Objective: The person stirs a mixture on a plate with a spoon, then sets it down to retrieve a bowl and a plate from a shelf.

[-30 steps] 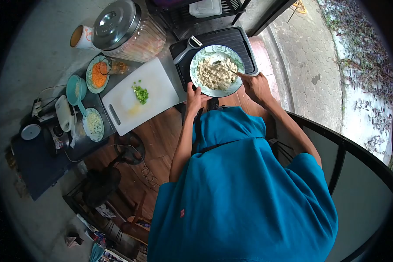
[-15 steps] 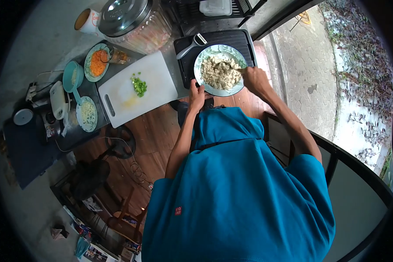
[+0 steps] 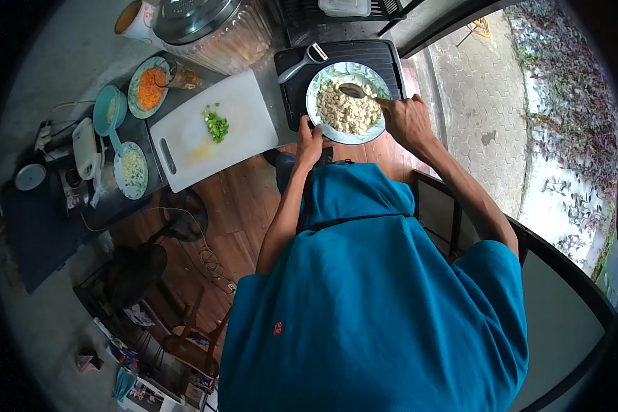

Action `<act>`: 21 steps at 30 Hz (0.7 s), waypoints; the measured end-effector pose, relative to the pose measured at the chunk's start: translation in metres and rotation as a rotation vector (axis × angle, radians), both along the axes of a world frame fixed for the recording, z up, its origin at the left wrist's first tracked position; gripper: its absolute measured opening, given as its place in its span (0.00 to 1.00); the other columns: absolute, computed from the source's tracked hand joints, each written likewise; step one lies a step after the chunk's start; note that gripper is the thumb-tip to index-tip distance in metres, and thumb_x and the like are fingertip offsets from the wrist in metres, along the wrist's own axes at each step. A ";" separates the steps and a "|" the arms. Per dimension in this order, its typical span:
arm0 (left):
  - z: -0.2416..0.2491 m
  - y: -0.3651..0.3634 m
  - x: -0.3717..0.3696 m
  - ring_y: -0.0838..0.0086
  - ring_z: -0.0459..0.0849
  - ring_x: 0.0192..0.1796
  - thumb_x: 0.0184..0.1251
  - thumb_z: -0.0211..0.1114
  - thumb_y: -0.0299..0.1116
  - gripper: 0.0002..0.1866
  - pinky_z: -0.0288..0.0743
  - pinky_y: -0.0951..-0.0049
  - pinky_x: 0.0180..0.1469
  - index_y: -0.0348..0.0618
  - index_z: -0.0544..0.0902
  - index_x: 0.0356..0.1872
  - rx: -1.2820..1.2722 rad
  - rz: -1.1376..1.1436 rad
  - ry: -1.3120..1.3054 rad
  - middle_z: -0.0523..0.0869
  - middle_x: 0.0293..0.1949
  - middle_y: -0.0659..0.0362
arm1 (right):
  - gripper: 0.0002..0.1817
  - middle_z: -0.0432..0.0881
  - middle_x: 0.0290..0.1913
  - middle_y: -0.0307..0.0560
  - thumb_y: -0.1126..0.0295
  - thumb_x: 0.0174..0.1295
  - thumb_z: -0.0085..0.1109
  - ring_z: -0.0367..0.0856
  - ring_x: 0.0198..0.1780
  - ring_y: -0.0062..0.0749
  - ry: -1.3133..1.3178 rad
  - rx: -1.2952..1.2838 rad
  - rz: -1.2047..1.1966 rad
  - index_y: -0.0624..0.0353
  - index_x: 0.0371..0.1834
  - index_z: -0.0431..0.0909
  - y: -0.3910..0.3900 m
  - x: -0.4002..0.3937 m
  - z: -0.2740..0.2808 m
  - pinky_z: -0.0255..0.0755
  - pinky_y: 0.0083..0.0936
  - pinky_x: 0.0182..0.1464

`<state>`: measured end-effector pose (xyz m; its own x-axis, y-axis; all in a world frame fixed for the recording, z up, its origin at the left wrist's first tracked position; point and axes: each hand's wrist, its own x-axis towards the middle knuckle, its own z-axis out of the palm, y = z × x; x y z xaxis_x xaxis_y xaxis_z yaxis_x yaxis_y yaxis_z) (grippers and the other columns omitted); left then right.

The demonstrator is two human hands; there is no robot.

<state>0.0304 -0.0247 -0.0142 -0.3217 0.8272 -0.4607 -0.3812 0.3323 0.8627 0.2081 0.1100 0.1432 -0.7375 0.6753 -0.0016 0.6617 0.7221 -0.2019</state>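
Observation:
A patterned plate [image 3: 314, 88] heaped with pale crumbly food [image 3: 343, 113] rests on a black ridged griddle plate. My left hand [image 3: 310, 142] grips the plate's lower left rim, its thumb up against the edge. In my right hand [image 3: 408, 123] is a metal spoon [image 3: 351, 90], the fingers wrapped round its handle at the plate's right side. The spoon's bowl shows over the upper part of the food. Left of the plate lies a white cutting board [image 3: 244, 103] with chopped green pieces [image 3: 216, 126] on it.
A grey peeler [image 3: 302, 64] lies on the griddle plate [image 3: 384, 58]. Further left are a plate of orange shreds [image 3: 151, 88], a glass [image 3: 183, 77], a teal strainer [image 3: 108, 110] and a bowl of pale chopped bits [image 3: 131, 170]. A large lidded jar [image 3: 233, 44] stands behind the board.
The spoon's bowl, partly sunk in the food before, now shows clear over it. My right hand has shifted slightly to the right. My left hand keeps its grip on the plate.

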 end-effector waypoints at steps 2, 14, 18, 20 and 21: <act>0.009 0.001 0.000 0.65 0.85 0.37 0.72 0.46 0.24 0.11 0.87 0.65 0.35 0.38 0.60 0.52 0.010 -0.007 -0.017 0.77 0.40 0.49 | 0.09 0.77 0.18 0.59 0.71 0.54 0.51 0.77 0.20 0.49 0.070 -0.038 -0.027 0.60 0.32 0.81 -0.003 0.011 -0.042 0.68 0.45 0.31; 0.017 0.000 0.000 0.60 0.85 0.40 0.73 0.43 0.24 0.11 0.87 0.63 0.40 0.40 0.57 0.53 -0.015 -0.043 -0.077 0.76 0.44 0.44 | 0.10 0.79 0.24 0.65 0.71 0.55 0.49 0.80 0.28 0.59 0.132 -0.272 -0.220 0.62 0.29 0.81 -0.002 0.000 -0.040 0.75 0.47 0.33; 0.010 -0.001 0.004 0.62 0.85 0.38 0.73 0.43 0.24 0.12 0.87 0.64 0.39 0.40 0.58 0.53 0.010 -0.024 -0.008 0.76 0.43 0.45 | 0.09 0.78 0.22 0.65 0.71 0.55 0.50 0.79 0.26 0.59 0.147 -0.333 -0.163 0.63 0.28 0.80 -0.031 0.000 -0.025 0.74 0.49 0.30; 0.007 -0.001 0.005 0.62 0.85 0.38 0.73 0.43 0.24 0.12 0.87 0.64 0.39 0.40 0.57 0.54 0.016 -0.012 -0.059 0.76 0.43 0.45 | 0.10 0.78 0.22 0.67 0.70 0.54 0.51 0.80 0.27 0.58 0.077 -0.258 -0.199 0.65 0.26 0.80 -0.038 0.005 -0.060 0.74 0.48 0.31; 0.012 0.000 0.005 0.62 0.85 0.38 0.73 0.44 0.24 0.12 0.87 0.64 0.38 0.40 0.57 0.54 0.012 -0.007 -0.064 0.76 0.43 0.45 | 0.10 0.78 0.22 0.67 0.70 0.54 0.51 0.80 0.27 0.58 0.075 -0.262 -0.198 0.65 0.26 0.80 -0.028 0.005 -0.066 0.74 0.48 0.31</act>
